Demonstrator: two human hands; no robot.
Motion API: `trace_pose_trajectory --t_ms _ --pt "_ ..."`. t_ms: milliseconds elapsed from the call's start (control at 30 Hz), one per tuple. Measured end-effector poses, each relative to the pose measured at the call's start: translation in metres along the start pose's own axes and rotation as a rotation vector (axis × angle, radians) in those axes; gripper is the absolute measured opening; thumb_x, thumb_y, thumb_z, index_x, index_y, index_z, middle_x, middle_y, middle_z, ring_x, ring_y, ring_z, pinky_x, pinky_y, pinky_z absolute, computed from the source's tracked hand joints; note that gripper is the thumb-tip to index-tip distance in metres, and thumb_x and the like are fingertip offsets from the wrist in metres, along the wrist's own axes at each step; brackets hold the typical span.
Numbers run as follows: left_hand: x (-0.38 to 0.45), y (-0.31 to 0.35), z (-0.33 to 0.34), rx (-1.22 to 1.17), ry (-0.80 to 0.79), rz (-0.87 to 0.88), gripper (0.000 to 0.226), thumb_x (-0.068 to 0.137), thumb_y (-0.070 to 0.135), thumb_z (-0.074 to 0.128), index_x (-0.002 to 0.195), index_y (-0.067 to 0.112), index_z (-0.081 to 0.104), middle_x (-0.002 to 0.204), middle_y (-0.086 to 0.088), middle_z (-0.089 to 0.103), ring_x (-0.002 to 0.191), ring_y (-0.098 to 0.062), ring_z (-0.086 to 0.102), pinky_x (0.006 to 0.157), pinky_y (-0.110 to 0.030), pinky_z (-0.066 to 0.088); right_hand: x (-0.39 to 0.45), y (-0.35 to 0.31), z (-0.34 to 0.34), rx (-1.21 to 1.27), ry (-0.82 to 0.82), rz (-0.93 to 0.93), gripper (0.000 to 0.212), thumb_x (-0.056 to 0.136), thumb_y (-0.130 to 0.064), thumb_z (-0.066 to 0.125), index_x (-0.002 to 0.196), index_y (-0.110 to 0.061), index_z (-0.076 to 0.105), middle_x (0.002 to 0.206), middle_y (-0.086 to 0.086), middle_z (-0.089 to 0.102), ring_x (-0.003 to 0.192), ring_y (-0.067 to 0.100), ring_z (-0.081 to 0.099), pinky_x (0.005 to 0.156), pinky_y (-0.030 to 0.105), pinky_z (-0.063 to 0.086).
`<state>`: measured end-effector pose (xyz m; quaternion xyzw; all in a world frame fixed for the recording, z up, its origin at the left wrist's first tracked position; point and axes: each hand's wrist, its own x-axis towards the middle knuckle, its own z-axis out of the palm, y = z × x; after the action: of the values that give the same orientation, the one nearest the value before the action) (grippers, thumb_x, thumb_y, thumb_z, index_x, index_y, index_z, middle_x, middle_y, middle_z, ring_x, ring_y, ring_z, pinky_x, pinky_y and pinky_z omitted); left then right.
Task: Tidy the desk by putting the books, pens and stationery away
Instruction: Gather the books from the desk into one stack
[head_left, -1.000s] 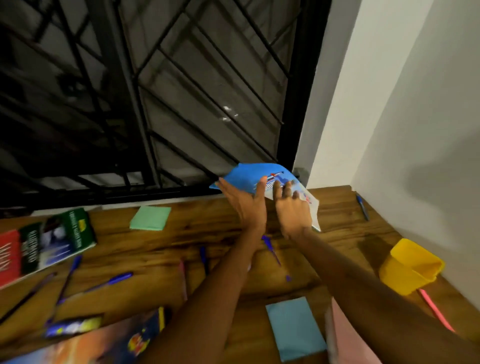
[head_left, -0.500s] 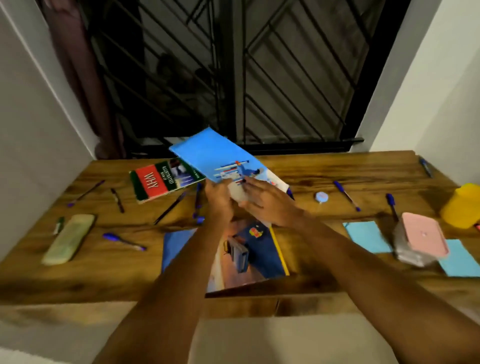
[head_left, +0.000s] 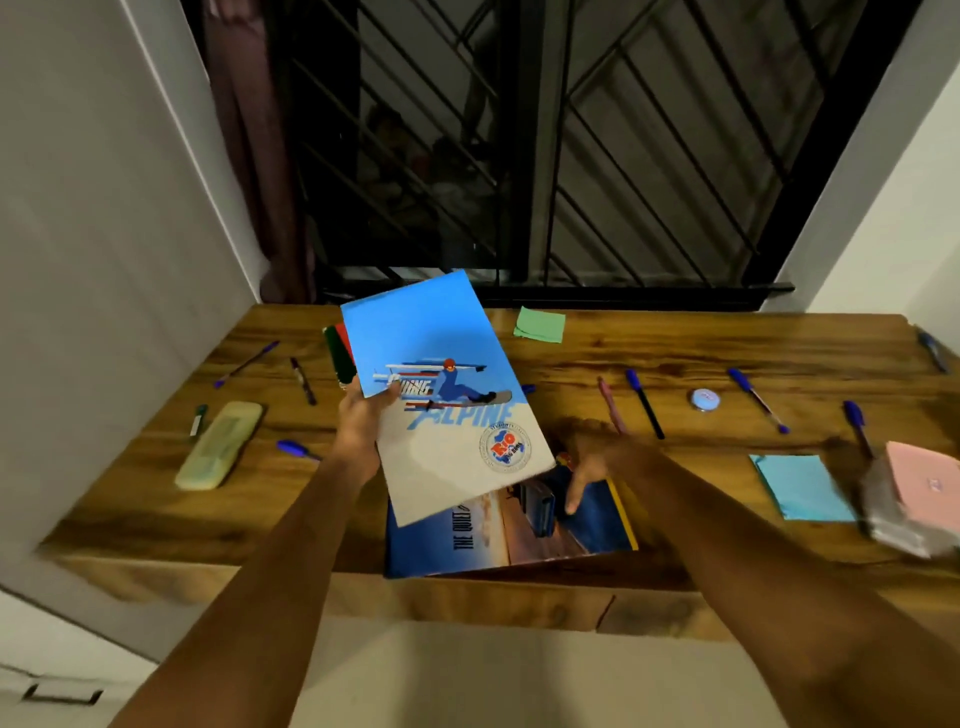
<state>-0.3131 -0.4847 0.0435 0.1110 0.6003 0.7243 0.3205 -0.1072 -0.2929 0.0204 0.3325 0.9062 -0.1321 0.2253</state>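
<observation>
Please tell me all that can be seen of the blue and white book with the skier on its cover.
The blue and white book is a thin softcover that looks like glossy card. Its cover is sky blue above and white below, with a skier drawing, the word ALPINE and a round seal. It is lifted off the wooden desk, tilted, above another book lying at the front edge. The left hand holds its left edge; the open right hand is apart from it.

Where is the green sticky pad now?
In the head view the green sticky pad lies at the desk's far edge by the window grille, right of the raised blue book.
</observation>
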Motion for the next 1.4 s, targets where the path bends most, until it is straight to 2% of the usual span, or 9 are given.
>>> trace_pose_trajectory --t_ms 100,267,400,500,700,867,967,1167,1400 --pt "0.004 -0.007 -0.004 0.002 0.008 -0.032 0.026 0.089 0.018 0.062 0.114 0.018 0.054 0.117 -0.018 0.065 0.101 -0.038 0.064 0.087 -0.057 0.051 0.008 0.001 0.002 -0.069 -0.026 0.027 0.130 0.041 -0.053 0.088 0.149 -0.025 0.021 0.152 -0.001 0.017 0.143 0.028 0.016 0.109 0.054 0.032" --pt "0.013 -0.014 -0.010 -0.037 0.006 -0.079 0.033 0.090 0.017 0.060 0.122 0.015 0.053 0.115 -0.018 0.066 0.102 -0.038 0.065 0.084 -0.055 0.053 0.036 0.006 -0.008 -0.111 -0.045 0.021 0.128 0.041 -0.047 0.091 0.148 -0.021 0.026 0.153 0.006 0.020 0.142 0.031 0.016 0.110 0.048 0.032" --pt "0.016 -0.012 -0.005 -0.025 -0.002 -0.087 0.025 0.090 0.017 0.061 0.114 0.019 0.054 0.112 -0.017 0.067 0.096 -0.035 0.067 0.083 -0.053 0.054 0.046 0.006 -0.011 -0.071 -0.044 0.000 0.067 0.048 -0.042 0.091 0.103 -0.010 0.068 0.113 0.007 0.059 0.116 0.026 0.053 0.090 0.035 0.048" --pt "0.017 -0.008 -0.001 -0.042 -0.026 -0.081 0.022 0.090 0.017 0.060 0.111 0.019 0.055 0.111 -0.018 0.067 0.091 -0.033 0.067 0.081 -0.050 0.055 0.056 0.013 -0.009 0.041 -0.044 -0.042 0.041 0.052 -0.035 0.091 0.078 -0.010 0.071 0.074 0.000 0.067 0.082 0.021 0.065 0.072 0.032 0.052" --pt "0.009 0.000 -0.002 -0.121 -0.069 -0.074 0.022 0.095 0.023 0.054 0.116 0.018 0.054 0.107 -0.015 0.068 0.083 -0.029 0.069 0.070 -0.043 0.058 0.037 0.031 -0.026 0.400 -0.033 -0.139 0.042 0.078 -0.006 0.072 0.118 -0.013 0.064 0.110 0.002 0.067 0.104 0.018 0.060 0.094 0.031 0.047" --pt "-0.005 0.009 0.001 -0.236 -0.052 -0.164 0.022 0.095 0.036 0.051 0.111 0.022 0.052 0.101 -0.013 0.070 0.080 -0.028 0.070 0.067 -0.045 0.060 -0.008 0.060 -0.073 0.824 0.127 -0.171 0.021 0.074 0.009 0.069 0.086 -0.007 0.071 0.068 -0.009 0.071 0.071 0.009 0.064 0.070 0.019 0.051" --pt "-0.012 0.013 0.001 -0.279 -0.043 -0.153 0.013 0.095 0.035 0.051 0.104 0.026 0.052 0.100 -0.012 0.070 0.084 -0.029 0.068 0.072 -0.048 0.057 -0.033 0.075 -0.092 1.101 0.199 -0.147 0.021 0.080 0.014 0.058 0.084 -0.005 0.066 0.065 -0.003 0.072 0.054 0.003 0.066 0.054 0.014 0.053" --pt "-0.019 0.011 0.000 -0.243 0.021 -0.059 0.028 0.101 0.027 0.040 0.128 0.025 0.043 0.112 -0.014 0.064 0.092 -0.030 0.066 0.074 -0.048 0.055 -0.046 0.086 -0.106 1.441 0.546 -0.077 0.026 0.083 0.007 0.060 0.107 -0.004 0.064 0.071 -0.007 0.073 0.053 0.002 0.066 0.056 0.018 0.056" --pt "-0.026 0.004 0.033 -0.247 -0.008 -0.057 0.038 0.100 0.033 0.038 0.134 0.016 0.039 0.103 -0.013 0.064 0.082 -0.025 0.064 0.065 -0.040 0.054 -0.038 0.031 -0.085 1.406 0.448 -0.182 0.029 0.081 0.008 0.061 0.109 -0.002 0.064 0.063 -0.009 0.072 0.056 0.004 0.067 0.062 0.023 0.057"
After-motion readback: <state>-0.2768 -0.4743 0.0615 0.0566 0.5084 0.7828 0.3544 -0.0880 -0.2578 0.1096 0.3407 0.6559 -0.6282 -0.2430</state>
